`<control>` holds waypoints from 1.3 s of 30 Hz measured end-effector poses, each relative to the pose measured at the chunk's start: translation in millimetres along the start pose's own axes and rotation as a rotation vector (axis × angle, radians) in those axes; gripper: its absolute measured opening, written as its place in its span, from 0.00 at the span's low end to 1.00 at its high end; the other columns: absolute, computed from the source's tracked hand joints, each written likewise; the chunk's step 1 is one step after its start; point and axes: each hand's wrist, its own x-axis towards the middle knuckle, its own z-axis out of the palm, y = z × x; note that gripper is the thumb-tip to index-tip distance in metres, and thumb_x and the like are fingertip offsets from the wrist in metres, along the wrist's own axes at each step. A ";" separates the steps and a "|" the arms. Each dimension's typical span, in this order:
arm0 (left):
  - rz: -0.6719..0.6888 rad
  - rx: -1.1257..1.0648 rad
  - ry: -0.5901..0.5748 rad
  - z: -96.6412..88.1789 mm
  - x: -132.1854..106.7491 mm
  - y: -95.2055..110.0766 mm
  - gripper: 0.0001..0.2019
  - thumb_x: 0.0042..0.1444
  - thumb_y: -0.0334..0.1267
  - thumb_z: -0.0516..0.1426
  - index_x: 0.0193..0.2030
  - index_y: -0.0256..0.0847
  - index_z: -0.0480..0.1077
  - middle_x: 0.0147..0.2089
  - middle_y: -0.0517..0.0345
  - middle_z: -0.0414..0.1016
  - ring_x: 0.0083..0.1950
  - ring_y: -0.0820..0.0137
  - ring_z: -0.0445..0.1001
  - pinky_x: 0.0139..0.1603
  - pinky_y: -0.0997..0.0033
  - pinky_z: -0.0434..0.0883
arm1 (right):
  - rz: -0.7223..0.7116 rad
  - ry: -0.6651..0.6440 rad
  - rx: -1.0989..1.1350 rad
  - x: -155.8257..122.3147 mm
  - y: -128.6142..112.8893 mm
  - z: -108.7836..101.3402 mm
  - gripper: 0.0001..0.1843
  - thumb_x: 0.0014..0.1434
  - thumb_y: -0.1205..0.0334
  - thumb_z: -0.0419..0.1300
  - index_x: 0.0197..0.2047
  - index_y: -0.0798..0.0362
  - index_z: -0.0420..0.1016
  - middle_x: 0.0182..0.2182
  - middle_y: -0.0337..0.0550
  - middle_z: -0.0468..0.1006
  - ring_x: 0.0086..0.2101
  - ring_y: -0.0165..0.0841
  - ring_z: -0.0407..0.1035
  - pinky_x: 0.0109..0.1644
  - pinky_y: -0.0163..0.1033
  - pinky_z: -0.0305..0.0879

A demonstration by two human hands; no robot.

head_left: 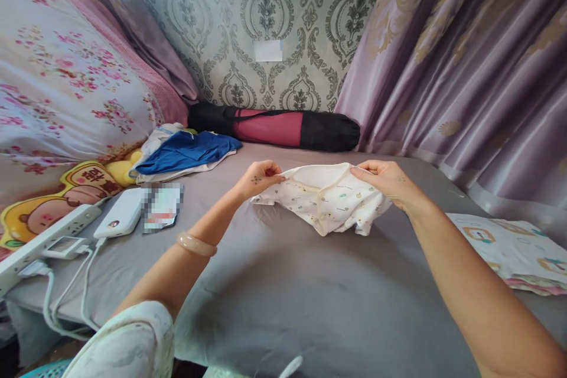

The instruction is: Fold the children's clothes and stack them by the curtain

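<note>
A small white baby shirt (325,198) with a tiny print and cream edging is stretched between my hands over the grey sheet (310,295). My left hand (263,177) pinches it at one shoulder, beside the neckline. At the opposite shoulder, my right hand (383,180) grips the cloth between thumb and fingers. The front hangs down with its overlapping edges in the middle, and the lower part droops close to the sheet. Both sleeves fall loosely at the sides.
Folded printed cloths (509,248) lie at the right. On the left are a blue garment (183,150) on a pile, a power strip (48,242) with cables, a white power bank (119,212) and a blurred packet (163,207). A red-black bag (274,127) lies along the wall.
</note>
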 end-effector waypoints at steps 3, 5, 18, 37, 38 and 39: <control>0.014 0.041 0.041 1.5 2.4 3.3 0.14 0.47 0.47 0.65 0.30 0.37 0.73 0.25 0.60 0.72 0.27 0.74 0.66 0.27 0.76 0.62 | -0.016 0.022 0.002 -0.5 2.1 -1.0 0.23 0.45 0.42 0.69 0.34 0.54 0.79 0.26 0.41 0.79 0.23 0.30 0.69 0.22 0.32 0.62; 0.022 0.068 0.068 1.9 3.1 6.7 0.13 0.47 0.47 0.64 0.30 0.38 0.74 0.26 0.60 0.73 0.28 0.73 0.67 0.28 0.75 0.64 | -0.036 0.037 0.007 -1.3 3.7 -2.3 0.23 0.45 0.42 0.69 0.34 0.54 0.80 0.26 0.41 0.79 0.23 0.30 0.69 0.23 0.32 0.62; 0.123 0.375 0.053 9.6 2.5 21.4 0.16 0.61 0.42 0.49 0.27 0.38 0.70 0.23 0.62 0.66 0.26 0.74 0.61 0.30 0.74 0.60 | -0.051 0.074 -0.002 -12.2 0.3 -5.7 0.26 0.43 0.39 0.69 0.34 0.54 0.79 0.27 0.41 0.79 0.25 0.30 0.69 0.27 0.33 0.61; 0.151 0.205 0.186 -2.5 8.1 32.6 0.14 0.53 0.49 0.59 0.31 0.38 0.74 0.28 0.61 0.71 0.29 0.74 0.63 0.30 0.75 0.60 | -0.256 0.182 -0.258 -10.2 4.5 -4.4 0.22 0.51 0.42 0.62 0.32 0.55 0.77 0.28 0.41 0.76 0.28 0.32 0.67 0.32 0.36 0.61; 0.162 0.176 0.204 -5.2 7.7 35.1 0.15 0.53 0.49 0.60 0.31 0.38 0.75 0.28 0.60 0.71 0.29 0.74 0.63 0.30 0.74 0.60 | -0.274 0.187 -0.277 -10.3 3.6 -4.4 0.22 0.53 0.42 0.61 0.32 0.55 0.78 0.27 0.41 0.76 0.28 0.32 0.67 0.33 0.37 0.61; 0.169 0.135 0.224 -8.1 6.9 38.4 0.15 0.52 0.50 0.61 0.31 0.38 0.75 0.28 0.60 0.72 0.29 0.74 0.64 0.30 0.74 0.60 | -0.299 0.197 -0.301 -10.4 2.3 -4.7 0.22 0.54 0.43 0.60 0.32 0.55 0.78 0.28 0.41 0.76 0.29 0.32 0.68 0.34 0.38 0.62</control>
